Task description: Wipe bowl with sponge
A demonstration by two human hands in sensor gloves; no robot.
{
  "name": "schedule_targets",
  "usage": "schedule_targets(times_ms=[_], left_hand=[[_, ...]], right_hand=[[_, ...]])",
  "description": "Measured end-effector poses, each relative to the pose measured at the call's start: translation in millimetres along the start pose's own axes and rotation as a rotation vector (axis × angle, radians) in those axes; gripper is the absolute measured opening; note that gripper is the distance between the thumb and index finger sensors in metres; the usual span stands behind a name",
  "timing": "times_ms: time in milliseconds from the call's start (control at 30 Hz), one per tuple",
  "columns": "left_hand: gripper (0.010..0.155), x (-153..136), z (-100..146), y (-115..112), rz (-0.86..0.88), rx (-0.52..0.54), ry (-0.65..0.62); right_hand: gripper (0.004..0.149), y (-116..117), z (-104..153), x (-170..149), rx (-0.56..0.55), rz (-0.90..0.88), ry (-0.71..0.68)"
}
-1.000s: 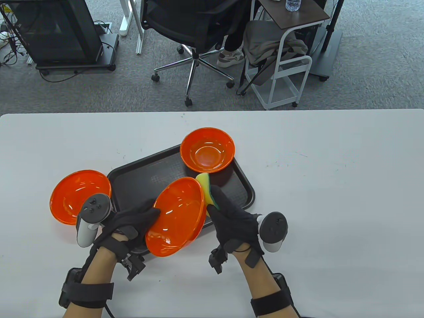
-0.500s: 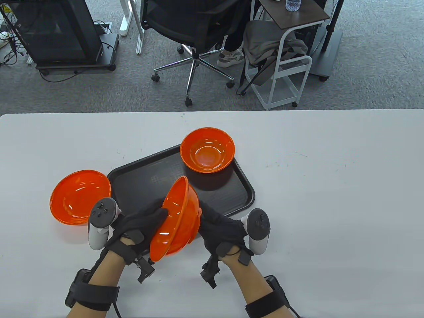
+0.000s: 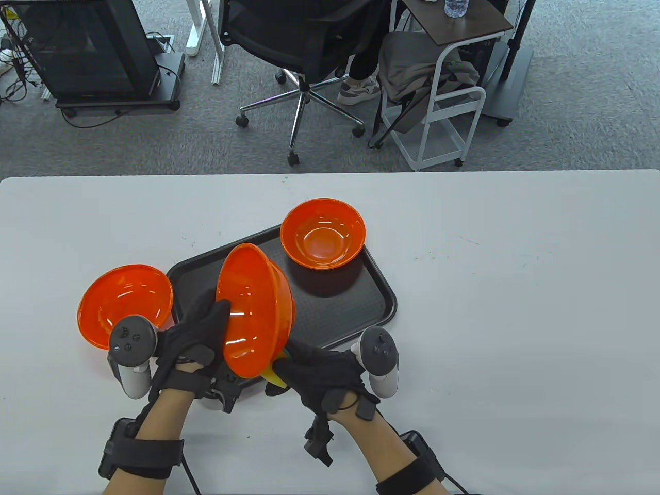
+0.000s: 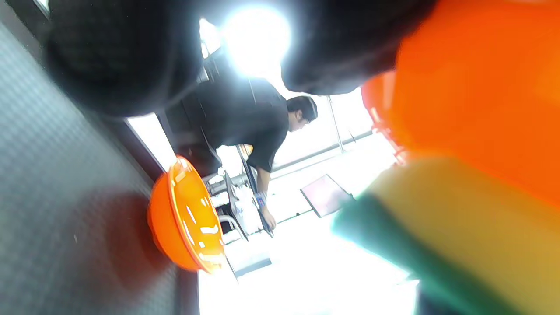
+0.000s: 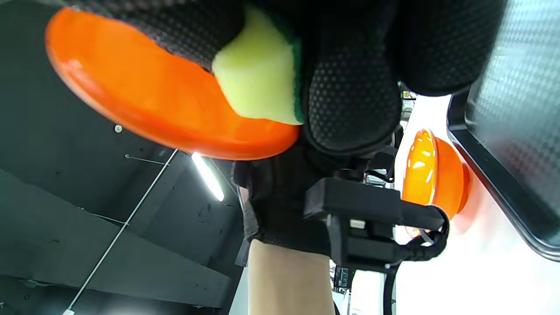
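Observation:
My left hand [image 3: 198, 330] grips an orange bowl [image 3: 255, 307] by its rim and holds it tilted on edge above the black tray [image 3: 371, 294], its opening facing left. My right hand [image 3: 309, 371] holds a yellow-and-green sponge [image 3: 273, 374] and presses it against the bowl's outer underside near the lower rim. In the right wrist view the sponge [image 5: 258, 83] sits between my gloved fingers [image 5: 350, 87] and the bowl [image 5: 153, 100]. In the left wrist view the sponge [image 4: 455, 227] lies against the bowl [image 4: 477, 87], blurred and close.
A second orange bowl [image 3: 323, 233] stands upright on the tray's far corner. A third orange bowl [image 3: 124, 304] sits on the white table [image 3: 515, 309] left of the tray. An office chair and a cart stand beyond the table's far edge.
My left hand turned the bowl from facing up to standing on edge, opening to the left, and lifted it leftward. My right hand with the sponge slid from the far rim to the near underside.

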State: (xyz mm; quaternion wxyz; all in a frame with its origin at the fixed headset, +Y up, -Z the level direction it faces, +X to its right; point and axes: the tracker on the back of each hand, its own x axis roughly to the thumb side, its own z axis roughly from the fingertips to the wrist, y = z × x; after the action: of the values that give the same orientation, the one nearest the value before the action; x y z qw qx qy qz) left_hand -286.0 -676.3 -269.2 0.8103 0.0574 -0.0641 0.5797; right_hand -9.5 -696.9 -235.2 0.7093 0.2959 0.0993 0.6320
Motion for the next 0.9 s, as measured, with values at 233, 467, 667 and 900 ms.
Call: schedule_targets(times_ms=[233,467,667,900], left_hand=[[0.056,-11.0,0.1,14.3,-0.076,0.109,0.065],[0.056,-11.9,-0.1,15.4,-0.141,0.093,0.083],[0.056,-8.3,-0.6,7.3,-0.143,-0.024,0.071],[0.056,-0.8,1.1,-15.3,-0.145,-0.213,0.031]], right_hand=[[0.054,-11.5,2.0,14.3,-0.054,0.021,-0.064],[0.052,-28.2,7.0,30.6,-0.175,0.155,-0.161],[0.050,-37.6,14.0,40.1,-0.316,0.356,-0.234],[0.049,-53.0,17.4,32.4,-0.381,0.305,-0.218]])
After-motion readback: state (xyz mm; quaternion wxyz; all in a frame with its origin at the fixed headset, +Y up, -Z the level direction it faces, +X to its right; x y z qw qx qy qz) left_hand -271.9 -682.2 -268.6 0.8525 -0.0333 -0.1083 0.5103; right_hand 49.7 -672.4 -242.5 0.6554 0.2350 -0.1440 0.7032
